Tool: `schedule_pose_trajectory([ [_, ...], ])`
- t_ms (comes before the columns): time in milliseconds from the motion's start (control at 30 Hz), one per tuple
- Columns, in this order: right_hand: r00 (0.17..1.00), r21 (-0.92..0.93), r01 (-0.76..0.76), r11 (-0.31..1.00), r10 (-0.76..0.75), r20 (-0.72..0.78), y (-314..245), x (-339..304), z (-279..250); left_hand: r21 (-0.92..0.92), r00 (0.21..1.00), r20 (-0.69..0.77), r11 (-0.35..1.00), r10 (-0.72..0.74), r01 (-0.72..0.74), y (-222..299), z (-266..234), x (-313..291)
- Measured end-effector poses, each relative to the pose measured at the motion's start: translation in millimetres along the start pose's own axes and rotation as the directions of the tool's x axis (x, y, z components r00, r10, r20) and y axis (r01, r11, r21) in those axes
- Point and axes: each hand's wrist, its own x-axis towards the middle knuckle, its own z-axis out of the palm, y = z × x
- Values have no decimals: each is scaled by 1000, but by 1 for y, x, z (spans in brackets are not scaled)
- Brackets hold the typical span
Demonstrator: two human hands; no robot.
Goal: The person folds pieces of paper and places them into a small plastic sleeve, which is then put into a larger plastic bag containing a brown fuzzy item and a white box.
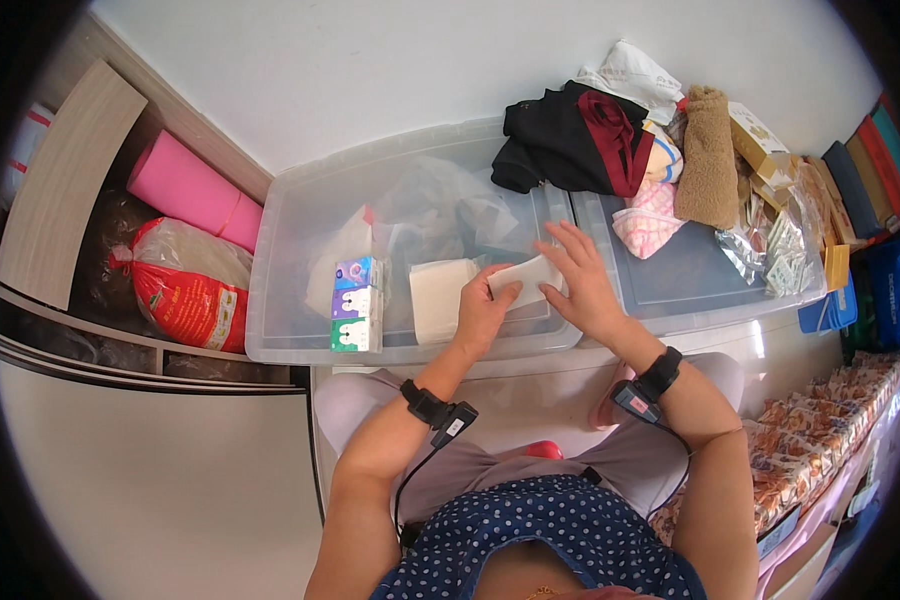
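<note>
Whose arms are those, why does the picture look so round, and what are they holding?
No robot here: these are a person's own bare hands. A wide camera worn on the person's head looks down, so straight edges bend. Both wrists wear black bands. The left hand holds a white folded sheet; the right hand, fingers spread, is at its right edge. Below is a clear plastic surface with a pale stack of flat squares and small coloured packs. Farther right are black clothing and a brown fluffy roll.
</note>
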Motion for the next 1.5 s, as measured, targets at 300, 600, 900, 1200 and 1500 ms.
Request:
schedule_pose_trajectory([
  [300, 997, 99, -14, 995, 22, -79, 4, 3, 3, 82, 1000, 13, 997, -11, 10, 1, -2, 0],
  [600, 799, 501, -596, 627, 524, 294, 24, 11, -12, -35, 995, 104, 999, 0, 4, 25, -6, -2],
  [900, 835, 707, -546, 449, 357, 418, 19, 9, -15, -50, 986, 163, 999, 27, -19, 31, -10, -3],
  [1200, 832, 694, -523, 494, 471, 292, 30, 3, -4, -263, 990, 125, 960, -62, 94, 30, -9, -3],
  [1500, 823, 497, -565, 659, 495, 280, 6, 6, -4, -277, 992, 102, 956, -71, 97, 29, -5, -5],
])
